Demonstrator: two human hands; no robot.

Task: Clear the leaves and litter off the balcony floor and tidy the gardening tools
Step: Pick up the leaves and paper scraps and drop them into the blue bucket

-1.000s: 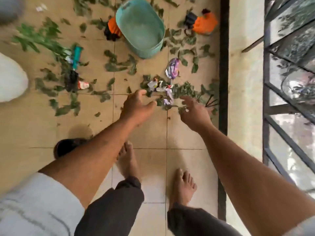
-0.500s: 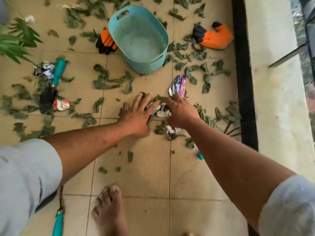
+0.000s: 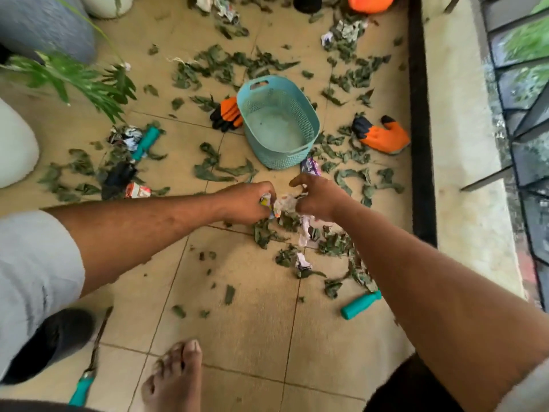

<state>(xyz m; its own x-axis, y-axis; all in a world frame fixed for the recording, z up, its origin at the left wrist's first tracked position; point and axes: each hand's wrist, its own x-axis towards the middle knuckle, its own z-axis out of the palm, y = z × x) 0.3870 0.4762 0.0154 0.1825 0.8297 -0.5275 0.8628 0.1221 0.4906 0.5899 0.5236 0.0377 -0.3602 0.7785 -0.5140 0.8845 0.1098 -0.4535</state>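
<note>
Text: none can be read.
Wrappers (image 3: 282,203): printed colours, lettering blurred.
Carton (image 3: 137,191): red and white print, too small to read.

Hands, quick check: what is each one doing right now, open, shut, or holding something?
Left hand: fingers curled round crumpled wrappers.
Right hand: fingers curled into the same litter pile, gripping paper scraps.

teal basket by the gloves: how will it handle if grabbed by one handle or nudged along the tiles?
The teal basket looks like thin perforated plastic and holds nothing, so it is probably light and may flex when lifted by one handle. Its wide oval base suggests that it will slide rather than tip. Leaves near it could bunch under the base.
</note>
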